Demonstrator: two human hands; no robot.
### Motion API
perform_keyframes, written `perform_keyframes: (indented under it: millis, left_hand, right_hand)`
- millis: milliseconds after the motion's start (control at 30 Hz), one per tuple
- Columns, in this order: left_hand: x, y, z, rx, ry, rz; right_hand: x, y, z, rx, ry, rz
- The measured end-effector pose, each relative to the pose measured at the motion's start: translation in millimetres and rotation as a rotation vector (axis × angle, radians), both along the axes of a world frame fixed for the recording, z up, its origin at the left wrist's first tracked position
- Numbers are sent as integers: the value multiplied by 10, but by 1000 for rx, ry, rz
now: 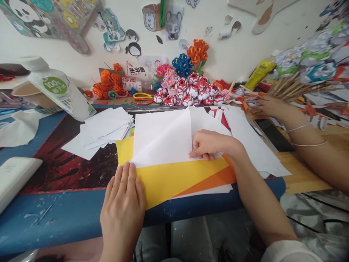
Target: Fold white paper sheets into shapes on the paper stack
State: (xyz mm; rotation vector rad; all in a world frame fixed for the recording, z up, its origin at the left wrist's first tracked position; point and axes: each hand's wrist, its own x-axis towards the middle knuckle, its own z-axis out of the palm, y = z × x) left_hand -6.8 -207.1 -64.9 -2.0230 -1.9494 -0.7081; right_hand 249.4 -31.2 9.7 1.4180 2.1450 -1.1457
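Note:
A white sheet of paper (160,134) lies folded on the table, with a diagonal crease across it. Under it are a yellow sheet (174,178) and an orange sheet (215,181), fanned apart at the right. My left hand (124,203) lies flat, fingers stretched out, on the left end of the yellow sheet, its fingertips at the white sheet's lower left corner. My right hand (208,144) is closed with curled fingers at the white sheet's lower right, the thumb at its edge; the fingers' undersides are hidden.
Loose white paper pieces (109,127) lie left, beside a leaning white bottle (62,89). Red-and-white paper flowers (191,89) stand along the back. On the right are a long white sheet (251,142), a dark phone (274,134) and another person's hand (268,106) near wooden sticks (286,89).

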Motion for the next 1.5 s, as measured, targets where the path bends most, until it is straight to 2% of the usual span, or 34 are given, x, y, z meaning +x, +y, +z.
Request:
perform_keyframes:
  millis: [1300,1500]
  left_hand:
    - [5,6,-4,7,12,2]
    - [63,-14,95,2,80,17]
  right_hand:
    - [-9,-3,9,21,-3,24]
    - [-1,6,-24,35,-5,33]
